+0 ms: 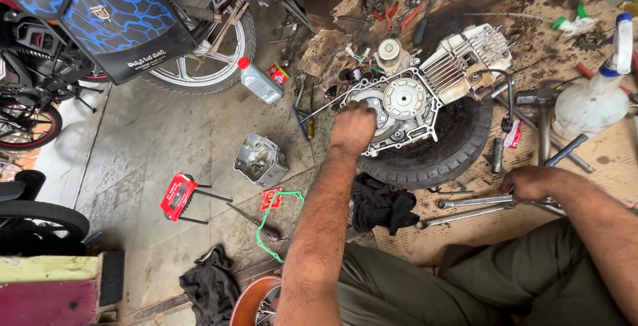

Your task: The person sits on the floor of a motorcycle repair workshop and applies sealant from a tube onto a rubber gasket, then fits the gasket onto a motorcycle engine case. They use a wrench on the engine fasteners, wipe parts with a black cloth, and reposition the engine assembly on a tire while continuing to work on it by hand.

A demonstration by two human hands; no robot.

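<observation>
Both my hands are down: left on the engine, right among the spanners.

Nearest me, my right hand (528,183) rests, fingers curled, on the long spanners (465,208) that lie crosswise on the cardboard; whether it grips one I cannot tell. Farther ahead, my left hand (353,125), fingers bent, touches the opened engine (425,87) on the tyre (438,156), its length running up-right from that hand.
</observation>
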